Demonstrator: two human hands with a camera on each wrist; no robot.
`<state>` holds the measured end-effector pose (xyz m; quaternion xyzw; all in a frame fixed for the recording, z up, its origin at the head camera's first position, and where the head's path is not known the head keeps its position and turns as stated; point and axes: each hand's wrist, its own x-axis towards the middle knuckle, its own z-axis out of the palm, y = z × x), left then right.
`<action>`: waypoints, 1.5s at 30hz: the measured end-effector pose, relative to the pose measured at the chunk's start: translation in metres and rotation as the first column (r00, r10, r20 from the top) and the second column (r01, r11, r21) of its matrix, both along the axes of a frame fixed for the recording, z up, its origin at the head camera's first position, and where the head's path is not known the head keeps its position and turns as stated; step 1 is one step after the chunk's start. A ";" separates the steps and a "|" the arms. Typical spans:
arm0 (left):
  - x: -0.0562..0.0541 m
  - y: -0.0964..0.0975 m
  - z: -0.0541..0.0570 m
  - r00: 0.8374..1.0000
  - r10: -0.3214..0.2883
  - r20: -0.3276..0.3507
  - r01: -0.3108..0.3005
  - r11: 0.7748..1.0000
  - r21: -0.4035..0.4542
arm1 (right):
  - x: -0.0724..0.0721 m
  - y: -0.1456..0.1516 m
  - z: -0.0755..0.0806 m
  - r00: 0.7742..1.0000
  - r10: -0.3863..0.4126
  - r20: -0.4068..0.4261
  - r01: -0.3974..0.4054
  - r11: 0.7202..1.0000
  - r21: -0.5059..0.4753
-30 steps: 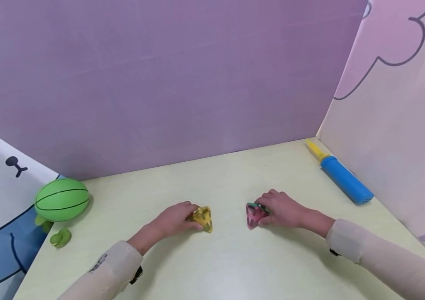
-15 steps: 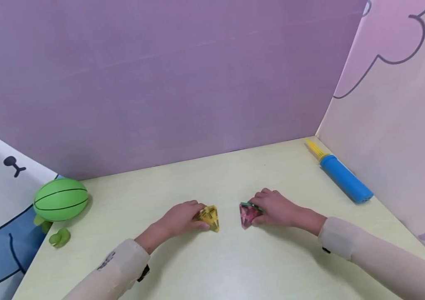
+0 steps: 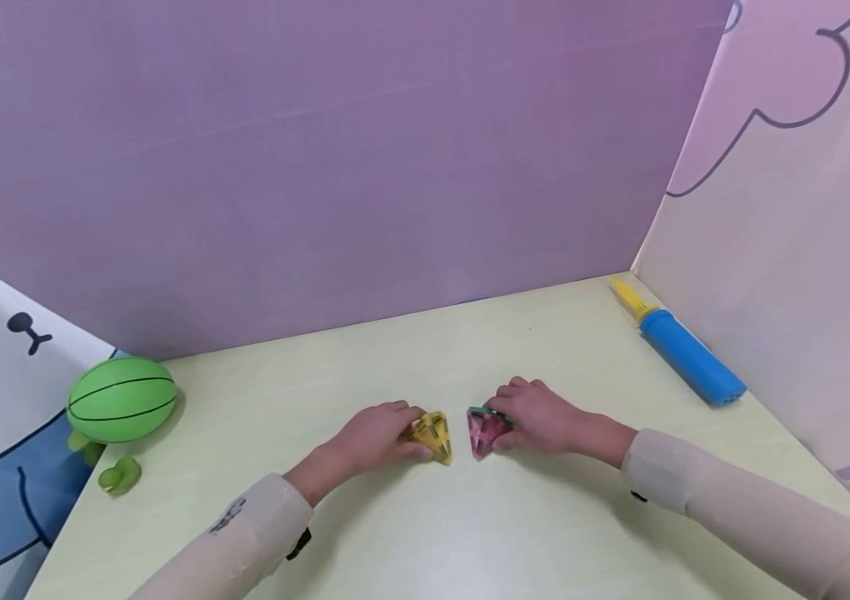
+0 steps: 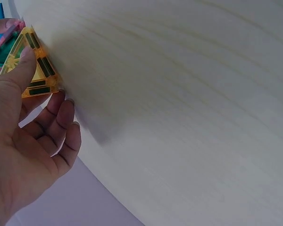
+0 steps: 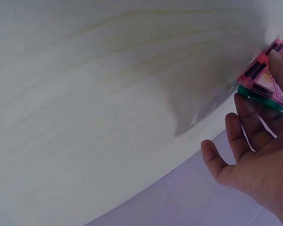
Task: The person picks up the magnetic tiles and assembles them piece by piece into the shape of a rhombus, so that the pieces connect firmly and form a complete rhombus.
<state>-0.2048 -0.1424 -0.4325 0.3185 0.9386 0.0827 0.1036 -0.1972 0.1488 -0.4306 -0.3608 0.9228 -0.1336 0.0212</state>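
In the head view, my left hand [image 3: 376, 437] pinches a yellow translucent triangular magnetic tile piece [image 3: 435, 437] between thumb and fingers. Across a narrow gap, my right hand [image 3: 541, 417] grips a pink tile piece [image 3: 483, 433] with a green tile [image 3: 500, 413] along its far side. The two pieces face each other just above or on the table; contact with it is hard to tell. Dark strips line the edges of the yellow tile [image 4: 46, 66] in the left wrist view. The right wrist view shows the thumb on the pink tile [image 5: 257, 69], with the green tile [image 5: 262, 99] beneath it.
On the pale table [image 3: 425, 533], a green striped ball [image 3: 123, 400] and a small green toy [image 3: 120, 476] sit at the left edge. A blue pump [image 3: 693, 358] with a yellow nozzle lies along the right wall. A purple wall [image 3: 365, 167] stands behind.
Both hands have moved inward: the left hand with the yellow piece to the right, the right hand with the pink and green piece to the left. The gap between the pieces has narrowed.
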 end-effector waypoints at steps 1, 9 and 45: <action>0.000 0.001 0.000 1.000 -0.003 -0.004 0.003 1.000 -0.003 | 0.000 -0.001 0.000 1.000 0.001 -0.001 -0.001 1.000 0.001; 0.001 0.007 0.001 1.000 -0.006 -0.006 0.006 1.000 0.002 | -0.002 -0.004 -0.003 1.000 0.008 -0.015 -0.007 1.000 0.004; 0.002 0.013 -0.004 1.000 -0.008 -0.006 0.008 1.000 0.023 | 0.000 -0.002 -0.004 1.000 0.012 -0.019 -0.012 1.000 0.025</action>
